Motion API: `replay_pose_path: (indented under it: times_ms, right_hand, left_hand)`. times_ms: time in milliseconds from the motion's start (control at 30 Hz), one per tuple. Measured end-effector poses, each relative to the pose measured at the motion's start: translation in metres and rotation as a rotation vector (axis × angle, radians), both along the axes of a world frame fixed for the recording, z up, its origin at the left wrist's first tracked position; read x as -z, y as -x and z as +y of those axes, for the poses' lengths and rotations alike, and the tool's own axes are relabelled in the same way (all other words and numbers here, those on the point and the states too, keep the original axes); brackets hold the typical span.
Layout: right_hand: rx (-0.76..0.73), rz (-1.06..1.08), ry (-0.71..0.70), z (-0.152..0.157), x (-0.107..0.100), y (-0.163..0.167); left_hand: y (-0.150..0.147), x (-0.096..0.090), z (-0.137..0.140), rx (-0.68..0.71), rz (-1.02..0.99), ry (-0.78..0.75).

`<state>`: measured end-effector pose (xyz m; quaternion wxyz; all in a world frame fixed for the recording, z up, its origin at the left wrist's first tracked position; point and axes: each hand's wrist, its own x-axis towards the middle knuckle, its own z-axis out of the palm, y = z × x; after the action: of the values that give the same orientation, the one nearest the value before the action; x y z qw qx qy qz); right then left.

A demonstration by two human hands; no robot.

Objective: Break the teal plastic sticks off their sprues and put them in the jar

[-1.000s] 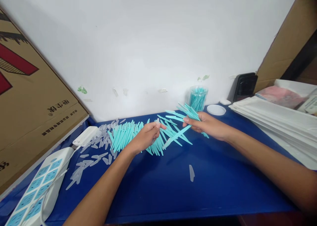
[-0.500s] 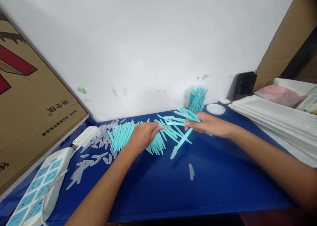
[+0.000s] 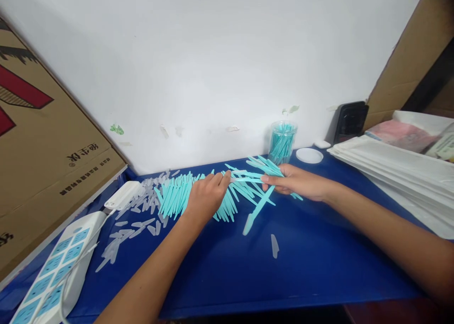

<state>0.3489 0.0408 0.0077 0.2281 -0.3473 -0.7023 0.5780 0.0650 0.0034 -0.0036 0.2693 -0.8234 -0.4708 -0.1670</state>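
Teal eyebrow razors point(image 3: 266, 165) fan out from my right hand point(image 3: 301, 182), its fingers closed round the bunch. One eyebrow razor point(image 3: 250, 179) points left out of that hand, and my left hand point(image 3: 209, 191) pinches its far, pale end. Another razor point(image 3: 258, 210) slants down below the right hand, its pale tip toward me. Under and beside the left hand lies a row of teal eyebrow razors point(image 3: 173, 195). Frosted blade caps point(image 3: 145, 196) are heaped left of the row, and a single cap point(image 3: 275, 246) lies nearer me. My left fingertips are partly hidden.
Against the wall stands a clear jar point(image 3: 283, 142) of teal razors, with a white lid point(image 3: 309, 155) beside it. A power strip point(image 3: 56, 272) and white box point(image 3: 123, 195) are at left. Stacked white sheets point(image 3: 393, 172) and a black case point(image 3: 351, 121) are at right.
My left hand has shifted slightly right and closed on the pale end of a razor from the right hand's bunch. The right hand has barely moved.
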Motion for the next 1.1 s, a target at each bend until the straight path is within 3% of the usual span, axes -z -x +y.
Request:
replay_pose_path:
  times_ms: [200,667,833,967,1100]
  right_hand:
    - [0.012,0.020,0.033,-0.004,0.002,0.004]
    - [-0.001,0.056,0.040,-0.018,-0.001,0.012]
    - [0.024,0.070,0.034,-0.014,0.002,0.011]
    - [0.151,0.090,0.028,-0.004,0.004,0.006]
    - [0.301,0.171,-0.029,0.002,0.001,0.001]
  left_hand:
    - [-0.004,0.001,-0.003,-0.006,0.179,-0.152]
    - [-0.009,0.001,-0.010,0.082,0.204,-0.157]
    - [-0.009,0.010,0.000,0.075,-0.022,-0.064]
    - [-0.004,0.012,0.011,0.029,-0.376,0.093]
    - [0.002,0.010,0.017,-0.026,-0.541,0.300]
